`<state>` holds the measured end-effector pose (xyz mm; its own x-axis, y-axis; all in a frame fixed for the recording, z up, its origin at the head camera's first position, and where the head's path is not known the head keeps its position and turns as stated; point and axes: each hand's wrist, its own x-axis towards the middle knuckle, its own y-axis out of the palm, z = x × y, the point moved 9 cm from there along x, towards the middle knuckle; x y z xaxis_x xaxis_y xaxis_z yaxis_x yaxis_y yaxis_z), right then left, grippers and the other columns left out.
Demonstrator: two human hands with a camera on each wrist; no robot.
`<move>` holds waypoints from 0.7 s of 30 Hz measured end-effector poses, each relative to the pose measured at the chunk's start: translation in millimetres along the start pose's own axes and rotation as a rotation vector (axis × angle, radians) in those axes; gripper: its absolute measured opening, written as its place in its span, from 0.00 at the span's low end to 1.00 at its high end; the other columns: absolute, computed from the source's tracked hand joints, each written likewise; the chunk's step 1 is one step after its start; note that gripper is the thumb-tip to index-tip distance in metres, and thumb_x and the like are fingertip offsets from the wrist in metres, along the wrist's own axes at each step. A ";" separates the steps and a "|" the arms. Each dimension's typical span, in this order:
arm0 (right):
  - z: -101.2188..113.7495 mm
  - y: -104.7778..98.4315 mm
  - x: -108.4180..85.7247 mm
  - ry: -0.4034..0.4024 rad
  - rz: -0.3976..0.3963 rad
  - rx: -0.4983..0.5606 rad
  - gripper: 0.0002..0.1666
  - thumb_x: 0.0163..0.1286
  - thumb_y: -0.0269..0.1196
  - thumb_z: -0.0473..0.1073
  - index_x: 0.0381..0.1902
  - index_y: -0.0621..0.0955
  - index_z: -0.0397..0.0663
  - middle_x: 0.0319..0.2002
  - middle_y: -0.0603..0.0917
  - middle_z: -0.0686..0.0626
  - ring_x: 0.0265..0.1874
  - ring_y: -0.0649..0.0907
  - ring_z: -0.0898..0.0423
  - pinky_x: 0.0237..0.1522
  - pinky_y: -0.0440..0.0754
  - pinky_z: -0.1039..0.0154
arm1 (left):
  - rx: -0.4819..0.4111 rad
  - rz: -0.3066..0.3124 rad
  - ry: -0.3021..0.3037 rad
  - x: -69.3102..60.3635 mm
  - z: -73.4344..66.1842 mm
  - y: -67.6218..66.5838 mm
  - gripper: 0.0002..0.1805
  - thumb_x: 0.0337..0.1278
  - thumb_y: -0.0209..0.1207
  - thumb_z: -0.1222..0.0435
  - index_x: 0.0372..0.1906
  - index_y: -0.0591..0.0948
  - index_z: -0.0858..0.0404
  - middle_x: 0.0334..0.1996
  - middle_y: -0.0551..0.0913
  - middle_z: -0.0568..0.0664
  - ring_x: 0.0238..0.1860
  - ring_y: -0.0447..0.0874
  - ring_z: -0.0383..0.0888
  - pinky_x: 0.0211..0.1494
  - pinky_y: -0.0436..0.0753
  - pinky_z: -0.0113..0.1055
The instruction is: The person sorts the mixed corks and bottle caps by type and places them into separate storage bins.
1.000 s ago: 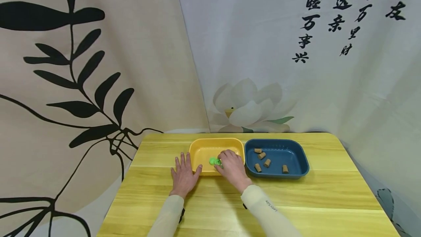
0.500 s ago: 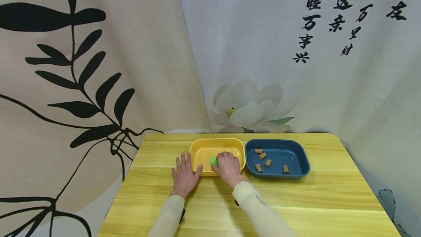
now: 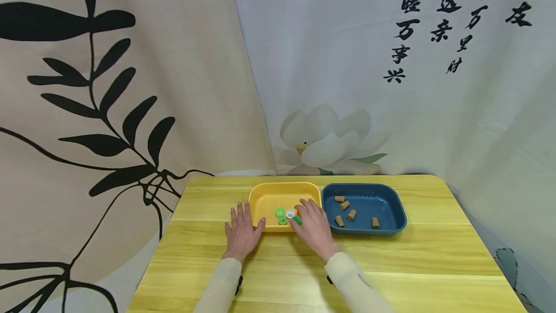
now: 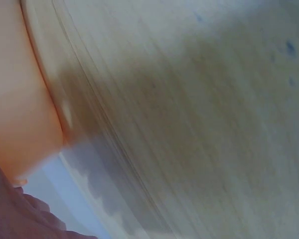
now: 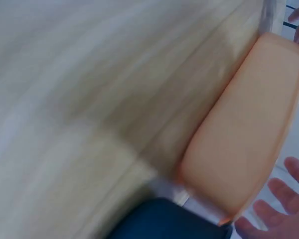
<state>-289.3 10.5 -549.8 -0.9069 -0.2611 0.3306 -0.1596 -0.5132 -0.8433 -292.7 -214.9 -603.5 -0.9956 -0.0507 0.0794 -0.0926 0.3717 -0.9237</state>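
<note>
My left hand (image 3: pixel 241 236) lies with straight, spread fingers at the left front corner of the yellow tray (image 3: pixel 284 188), its thumb against the tray's edge. Above the tray's right side is my right hand (image 3: pixel 314 230), fingers extended and spread in the right wrist view too, gripping nothing visible. Small round pieces resembling bottle caps lie in the tray beside its thumb: a light green cap (image 3: pixel 280 212), a white cap (image 3: pixel 290 214) and a dark green cap (image 3: pixel 297 220). A bit of orange shows at the fingers, partly hidden.
Immediately right of the yellow tray stands a blue tray (image 3: pixel 391 206) holding several corks (image 3: pixel 352 215). Both trays sit toward the back of a wooden table (image 3: pixel 434 264), in front of a printed curtain (image 3: pixel 208 86).
My right hand, earlier curled over the green pieces, has opened and shifted right. White, dark green and orange pieces now show beside the light green ones. The left hand stays put.
</note>
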 end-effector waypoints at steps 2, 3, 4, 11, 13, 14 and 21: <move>-3.8 -4.0 -5.3 -0.005 -0.011 0.025 0.26 0.73 0.67 0.56 0.60 0.83 0.45 0.69 0.76 0.40 0.72 0.70 0.37 0.68 0.70 0.35 | -0.004 0.004 0.000 0.0 0.4 -0.3 0.50 0.74 0.42 0.34 0.84 0.49 0.64 0.83 0.44 0.65 0.81 0.41 0.68 0.71 0.51 0.77; -5.3 -5.8 -7.8 -0.011 -0.017 0.039 0.26 0.73 0.67 0.55 0.60 0.83 0.44 0.69 0.76 0.40 0.73 0.70 0.37 0.68 0.69 0.35 | -0.006 0.005 -0.001 -0.3 0.6 -0.5 0.50 0.74 0.42 0.34 0.84 0.49 0.65 0.83 0.44 0.65 0.81 0.40 0.69 0.71 0.51 0.77; -6.8 -7.5 -10.5 -0.019 -0.025 0.046 0.27 0.73 0.67 0.55 0.60 0.82 0.44 0.70 0.76 0.39 0.73 0.69 0.37 0.68 0.69 0.35 | -0.007 0.004 0.001 -0.7 0.6 -0.9 0.50 0.74 0.42 0.34 0.84 0.49 0.65 0.83 0.45 0.66 0.81 0.40 0.69 0.71 0.51 0.78; -16.7 -18.6 -28.9 -0.067 -0.091 0.047 0.29 0.74 0.66 0.56 0.63 0.82 0.43 0.71 0.75 0.40 0.73 0.70 0.37 0.66 0.71 0.32 | -0.024 0.018 -0.016 -0.5 5.1 0.1 0.51 0.74 0.41 0.32 0.84 0.46 0.64 0.83 0.42 0.64 0.81 0.36 0.69 0.72 0.48 0.78; -20.0 -20.5 -33.5 -0.057 -0.090 0.044 0.29 0.75 0.65 0.58 0.64 0.81 0.45 0.72 0.74 0.42 0.74 0.68 0.38 0.66 0.70 0.31 | -0.033 0.008 -0.018 -0.7 5.9 -1.2 0.51 0.74 0.42 0.33 0.84 0.46 0.64 0.83 0.43 0.64 0.81 0.37 0.69 0.72 0.49 0.78; -21.5 -21.8 -35.5 -0.051 -0.090 0.047 0.30 0.75 0.64 0.58 0.65 0.81 0.46 0.73 0.74 0.42 0.75 0.68 0.39 0.67 0.69 0.31 | -0.031 0.008 -0.018 -0.7 6.0 -1.6 0.51 0.74 0.42 0.33 0.84 0.46 0.64 0.83 0.43 0.64 0.81 0.37 0.69 0.72 0.49 0.77; -28.7 -33.2 -48.1 -0.046 -0.105 0.009 0.33 0.74 0.65 0.58 0.69 0.79 0.46 0.74 0.73 0.43 0.76 0.67 0.40 0.69 0.68 0.33 | -0.013 -0.017 -0.020 -2.0 5.8 -6.9 0.52 0.73 0.44 0.33 0.83 0.49 0.66 0.83 0.43 0.65 0.81 0.38 0.69 0.71 0.49 0.78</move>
<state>-251.6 63.5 -549.8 -0.8666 -0.2423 0.4362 -0.2494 -0.5467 -0.7993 -290.0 -222.7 -599.5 -0.9933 -0.0752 0.0876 -0.1099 0.3824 -0.9174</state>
